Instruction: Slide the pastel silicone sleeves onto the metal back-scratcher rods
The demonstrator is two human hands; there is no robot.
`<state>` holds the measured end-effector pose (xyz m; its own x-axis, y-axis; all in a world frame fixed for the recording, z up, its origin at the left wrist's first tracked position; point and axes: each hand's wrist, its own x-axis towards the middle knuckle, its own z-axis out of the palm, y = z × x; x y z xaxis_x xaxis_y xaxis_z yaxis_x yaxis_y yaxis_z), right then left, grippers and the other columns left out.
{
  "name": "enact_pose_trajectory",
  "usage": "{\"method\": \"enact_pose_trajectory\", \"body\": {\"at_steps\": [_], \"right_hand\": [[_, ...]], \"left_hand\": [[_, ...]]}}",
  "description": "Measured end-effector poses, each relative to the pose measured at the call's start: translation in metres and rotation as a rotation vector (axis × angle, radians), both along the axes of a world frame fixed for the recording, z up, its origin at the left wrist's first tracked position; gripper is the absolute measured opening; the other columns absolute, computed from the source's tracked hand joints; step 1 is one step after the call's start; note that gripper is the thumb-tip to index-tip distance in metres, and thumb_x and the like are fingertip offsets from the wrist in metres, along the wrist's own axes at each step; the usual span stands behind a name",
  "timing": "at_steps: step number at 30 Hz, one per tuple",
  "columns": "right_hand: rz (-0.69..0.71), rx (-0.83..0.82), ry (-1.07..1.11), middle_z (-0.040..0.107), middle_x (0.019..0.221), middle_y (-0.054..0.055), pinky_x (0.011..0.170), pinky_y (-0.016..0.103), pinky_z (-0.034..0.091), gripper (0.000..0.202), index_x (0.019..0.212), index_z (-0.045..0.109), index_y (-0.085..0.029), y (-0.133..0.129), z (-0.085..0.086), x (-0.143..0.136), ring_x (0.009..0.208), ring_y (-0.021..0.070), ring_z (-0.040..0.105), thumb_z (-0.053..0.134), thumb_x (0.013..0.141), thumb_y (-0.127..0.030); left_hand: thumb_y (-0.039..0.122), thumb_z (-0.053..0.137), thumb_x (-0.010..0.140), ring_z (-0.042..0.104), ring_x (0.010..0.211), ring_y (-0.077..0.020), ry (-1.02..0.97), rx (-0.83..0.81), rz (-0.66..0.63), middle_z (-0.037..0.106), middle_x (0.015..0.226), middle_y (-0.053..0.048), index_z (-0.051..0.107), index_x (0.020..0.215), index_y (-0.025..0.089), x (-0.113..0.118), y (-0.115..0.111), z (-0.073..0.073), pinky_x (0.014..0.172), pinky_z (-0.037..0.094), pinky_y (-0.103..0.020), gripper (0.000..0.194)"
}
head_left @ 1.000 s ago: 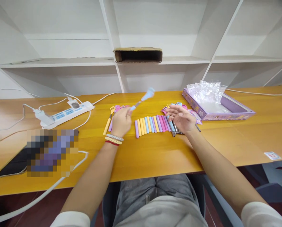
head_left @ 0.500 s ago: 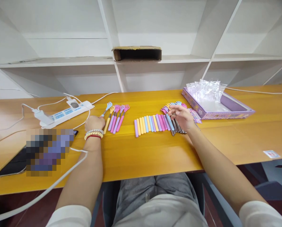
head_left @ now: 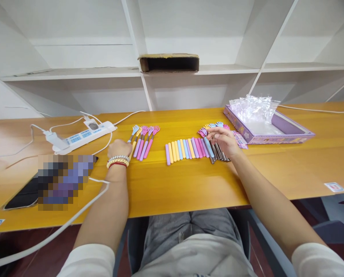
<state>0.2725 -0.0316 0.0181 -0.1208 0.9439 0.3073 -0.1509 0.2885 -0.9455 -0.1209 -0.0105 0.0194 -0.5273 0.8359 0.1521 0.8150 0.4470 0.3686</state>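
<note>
1. Left of centre, our left hand (head_left: 119,148) looks closed round the handle of a blue-headed claw (head_left: 135,129), beside the row of finished claws (head_left: 144,143). We judge it is being set down there.
2. Right of centre, our right hand (head_left: 224,141) is half-curled by loose claw heads (head_left: 202,132) and metal rods (head_left: 218,152); we can't tell whether it grips anything.
3. Mid-frame lie coloured handles (head_left: 183,149); at right, a purple box (head_left: 281,139).
4. Letting go there calls for loosening our fingers without nudging the yellow neighbour.
</note>
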Motion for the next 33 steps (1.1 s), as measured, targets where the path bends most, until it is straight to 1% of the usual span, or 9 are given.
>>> {"method": "enact_pose_trajectory", "body": {"at_steps": [3,6,9,11,16,19,27,30,33], "right_hand": [[-0.08,-0.02,-0.031,0.067,0.074,0.004,0.056,0.027,0.042,0.029,0.09,0.067,-0.018,0.002,0.001,0.002,0.072,0.0172,0.061,0.061,0.065,-0.031],[-0.195,-0.044,-0.054,0.065,0.07,0.003,0.054,0.025,0.04,0.023,0.084,0.067,-0.017,0.006,0.001,0.004,0.068,0.0158,0.06,0.06,0.066,-0.031],[-0.338,-0.082,-0.047,0.062,0.063,0.001,0.05,0.023,0.036,0.017,0.074,0.065,-0.017,0.009,0.002,0.005,0.061,0.0137,0.056,0.06,0.066,-0.031],[-0.393,-0.097,-0.03,0.06,0.06,0.001,0.048,0.023,0.035,0.015,0.07,0.064,-0.017,0.01,0.002,0.006,0.058,0.0127,0.054,0.06,0.065,-0.031],[-0.402,-0.12,-0.048,0.061,0.06,0.001,0.048,0.022,0.035,0.016,0.069,0.065,-0.017,0.01,0.001,0.007,0.059,0.0123,0.055,0.057,0.067,-0.031],[-0.4,-0.126,-0.082,0.061,0.061,0.001,0.049,0.022,0.036,0.017,0.07,0.065,-0.018,0.011,-0.001,0.008,0.059,0.0125,0.055,0.057,0.069,-0.033],[-0.389,-0.114,-0.137,0.061,0.061,0.001,0.049,0.023,0.036,0.019,0.071,0.063,-0.018,0.01,0.001,0.007,0.058,0.0126,0.054,0.058,0.07,-0.036],[-0.386,-0.108,-0.167,0.062,0.063,0.002,0.049,0.023,0.037,0.022,0.072,0.063,-0.018,0.01,0.0,0.007,0.059,0.0131,0.054,0.057,0.072,-0.039],[-0.386,-0.096,-0.192,0.062,0.064,0.002,0.049,0.023,0.037,0.024,0.073,0.063,-0.018,0.01,-0.001,0.008,0.06,0.0135,0.055,0.056,0.073,-0.04]], "left_hand": [[0.035,0.053,0.078,0.061,0.103,-0.0379,0.033,-0.072,0.031,0.067,0.104,-0.024,0.069,0.093,0.009,0.0,0.0,0.001,0.085,0.048,-0.047,0.034],[0.045,0.049,0.08,0.061,0.102,-0.0376,0.064,-0.125,0.007,0.068,0.103,-0.022,0.07,0.091,0.011,0.002,-0.001,0.005,0.083,0.049,-0.045,0.042],[0.055,0.05,0.076,0.062,0.1,-0.0383,0.042,-0.15,-0.027,0.069,0.1,-0.021,0.071,0.086,0.013,0.004,-0.001,0.009,0.081,0.05,-0.045,0.048],[0.055,0.053,0.074,0.062,0.099,-0.0378,0.026,-0.151,-0.04,0.069,0.099,-0.019,0.072,0.086,0.014,0.003,-0.001,0.009,0.081,0.05,-0.044,0.046],[0.04,0.05,0.078,0.061,0.103,-0.0375,0.016,-0.098,-0.005,0.069,0.104,-0.019,0.072,0.093,0.013,0.001,0.001,0.002,0.084,0.049,-0.045,0.038],[0.035,0.049,0.079,0.06,0.106,-0.0368,0.001,-0.098,0.018,0.068,0.107,-0.02,0.071,0.097,0.012,0.001,0.002,0.0,0.087,0.048,-0.044,0.037],[0.032,0.049,0.076,0.06,0.104,-0.0382,0.028,-0.159,0.045,0.064,0.11,-0.028,0.067,0.102,0.004,-0.001,0.001,0.008,0.081,0.048,-0.043,0.043],[0.032,0.051,0.074,0.061,0.102,-0.0382,0.036,-0.168,0.055,0.064,0.109,-0.029,0.066,0.102,0.003,-0.002,0.002,0.006,0.078,0.048,-0.043,0.043],[0.036,0.049,0.076,0.061,0.101,-0.0382,0.026,-0.148,0.016,0.065,0.106,-0.028,0.068,0.097,0.005,-0.004,0.003,0.004,0.078,0.048,-0.043,0.042]]}}
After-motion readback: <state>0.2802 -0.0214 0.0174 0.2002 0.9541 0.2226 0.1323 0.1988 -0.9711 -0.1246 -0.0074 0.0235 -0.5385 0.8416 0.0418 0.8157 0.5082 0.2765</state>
